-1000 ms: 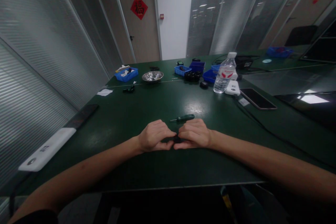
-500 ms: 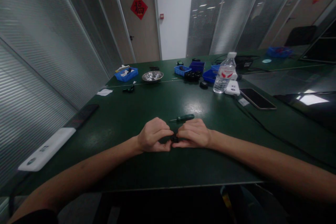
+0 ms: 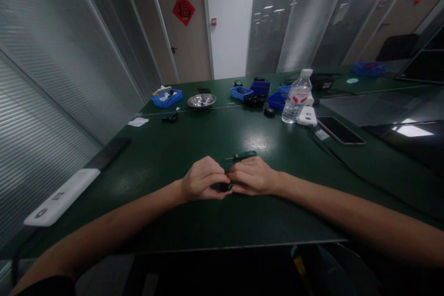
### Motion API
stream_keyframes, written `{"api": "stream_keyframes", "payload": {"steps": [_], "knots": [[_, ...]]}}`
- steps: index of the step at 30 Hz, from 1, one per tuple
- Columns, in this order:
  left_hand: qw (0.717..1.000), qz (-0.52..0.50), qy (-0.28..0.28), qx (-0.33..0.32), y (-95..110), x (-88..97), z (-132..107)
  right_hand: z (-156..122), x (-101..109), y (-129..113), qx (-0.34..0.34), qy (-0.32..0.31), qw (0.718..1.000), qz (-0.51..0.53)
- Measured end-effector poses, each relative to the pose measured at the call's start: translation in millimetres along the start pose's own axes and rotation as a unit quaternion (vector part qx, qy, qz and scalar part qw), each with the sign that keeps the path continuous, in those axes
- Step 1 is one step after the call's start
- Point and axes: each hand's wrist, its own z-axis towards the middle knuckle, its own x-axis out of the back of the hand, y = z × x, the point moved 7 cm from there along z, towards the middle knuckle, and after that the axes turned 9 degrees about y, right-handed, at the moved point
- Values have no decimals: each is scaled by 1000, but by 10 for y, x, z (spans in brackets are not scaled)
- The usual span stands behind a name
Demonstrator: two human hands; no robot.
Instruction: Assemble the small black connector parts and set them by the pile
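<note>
Near the front of the green table, my left hand (image 3: 205, 179) and my right hand (image 3: 254, 176) meet fingertip to fingertip. Between them is a small black part (image 3: 225, 187), too small for me to tell its kind. My left thumb and fingers pinch it, and the right fingertips press at its right side. Just beyond my right hand lies a screwdriver (image 3: 245, 155) with a dark green handle, its thin shaft pointing left.
Farther back are a metal bowl (image 3: 201, 101), blue baskets (image 3: 167, 97) and black parts (image 3: 255, 101). To the right stand a water bottle (image 3: 297, 97) and a phone (image 3: 341, 130) beside a cable. A white power bank (image 3: 63, 197) lies at left.
The small black part has shifted slightly left and turned between my fingertips. My right hand has moved a little to the left, closer to my left hand.
</note>
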Motion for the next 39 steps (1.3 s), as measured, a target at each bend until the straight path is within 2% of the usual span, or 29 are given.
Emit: {"api": "stream_keyframes", "payload": {"steps": [3, 8, 12, 17, 20, 24, 28, 33, 39], "knots": [[1000, -7, -19, 5, -11, -24, -10, -22, -29, 21, -12, -16, 1000, 2], [1000, -6, -13, 22, -31, -25, -23, -21, -27, 54, -29, -17, 999, -10], [990, 35, -28, 137, -214, -42, -23, 0, -16, 212, -104, -26, 993, -56], [948, 70, -119, 286, -546, -101, -126, -74, -9, 491, -210, -57, 972, -92], [926, 67, -171, 331, -697, -143, -246, -174, -62, 610, -248, -99, 961, -79], [909, 71, -193, 363, -800, -170, -385, -277, -112, 720, -307, -138, 939, -66], [903, 86, -194, 374, -811, -154, -404, -274, -107, 741, -317, -153, 933, -74], [877, 88, -249, 401, -817, -143, -392, -301, -113, 751, -303, -185, 934, -45], [885, 9, -252, 392, -819, -167, -392, -251, -115, 659, -251, -204, 945, -42]]}}
